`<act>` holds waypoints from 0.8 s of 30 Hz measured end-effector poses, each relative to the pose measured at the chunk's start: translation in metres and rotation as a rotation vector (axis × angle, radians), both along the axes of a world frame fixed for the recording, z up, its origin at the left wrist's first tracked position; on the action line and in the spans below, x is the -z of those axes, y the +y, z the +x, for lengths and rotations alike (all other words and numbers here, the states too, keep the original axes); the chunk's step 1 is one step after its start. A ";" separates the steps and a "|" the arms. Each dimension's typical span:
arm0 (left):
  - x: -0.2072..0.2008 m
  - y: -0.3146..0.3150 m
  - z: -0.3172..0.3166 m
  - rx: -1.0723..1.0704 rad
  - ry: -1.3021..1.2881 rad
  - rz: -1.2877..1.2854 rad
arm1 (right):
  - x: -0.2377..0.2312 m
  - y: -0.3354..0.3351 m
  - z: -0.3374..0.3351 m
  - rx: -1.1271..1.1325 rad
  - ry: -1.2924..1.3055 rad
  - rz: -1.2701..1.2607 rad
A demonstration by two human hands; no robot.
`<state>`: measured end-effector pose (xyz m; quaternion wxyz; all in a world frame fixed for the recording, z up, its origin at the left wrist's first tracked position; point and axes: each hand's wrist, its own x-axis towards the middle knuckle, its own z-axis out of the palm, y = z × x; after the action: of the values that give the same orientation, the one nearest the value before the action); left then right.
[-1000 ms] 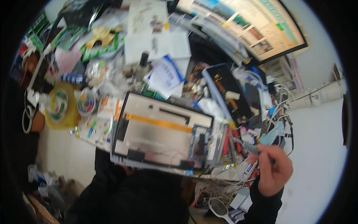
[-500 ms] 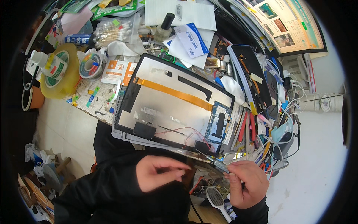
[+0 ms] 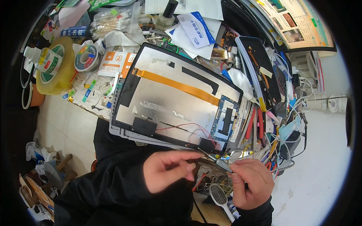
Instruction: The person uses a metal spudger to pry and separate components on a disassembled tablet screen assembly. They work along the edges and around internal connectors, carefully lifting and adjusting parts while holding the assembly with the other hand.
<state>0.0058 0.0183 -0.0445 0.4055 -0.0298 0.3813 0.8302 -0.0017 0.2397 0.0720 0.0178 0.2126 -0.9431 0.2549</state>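
Observation:
My right hand point(image 3: 250, 182) pinches a slim metal hand tool with a knurled grip point(image 3: 223, 165) between thumb and fingers. Its thin tip points up and left, beside the near edge of the opened tablet. My left hand point(image 3: 169, 169) is held in front of that edge with nothing in it, index finger stretched towards the tool's tip and thumb apart. The tablet screen panel point(image 3: 162, 113) lies tilted, back side up. On it are an orange flat ribbon cable point(image 3: 177, 87), a blue circuit board point(image 3: 226, 120), thin red wires point(image 3: 181, 125) and black speaker boxes point(image 3: 144, 126).
Rolls of clear tape point(image 3: 56, 81) and solder point(image 3: 86, 58) stand on the left. Behind are a bag of cotton swabs point(image 3: 115, 24), a bottle with a black cap point(image 3: 166, 17) and a white-blue card point(image 3: 196, 30). Pliers point(image 3: 251, 124) and tangled cables crowd the right; a brush point(image 3: 218, 196) hangs below.
My left hand has moved right, its index fingertip now close to the tool's tip. My right hand keeps its pinch on the tool. The whole view has shifted slightly.

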 end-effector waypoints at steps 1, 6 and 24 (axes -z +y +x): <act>0.000 0.000 0.000 -0.005 0.002 0.004 | 0.000 0.000 0.000 -0.001 -0.001 -0.017; -0.003 0.000 0.000 -0.006 0.005 0.013 | 0.003 0.001 0.000 -0.003 0.010 -0.026; -0.003 0.001 -0.003 -0.017 0.042 0.005 | -0.010 -0.009 -0.008 -0.074 0.022 0.157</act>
<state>0.0032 0.0197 -0.0419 0.3902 -0.0144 0.3874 0.8351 -0.0100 0.2308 0.0824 0.0019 0.2510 -0.9514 0.1784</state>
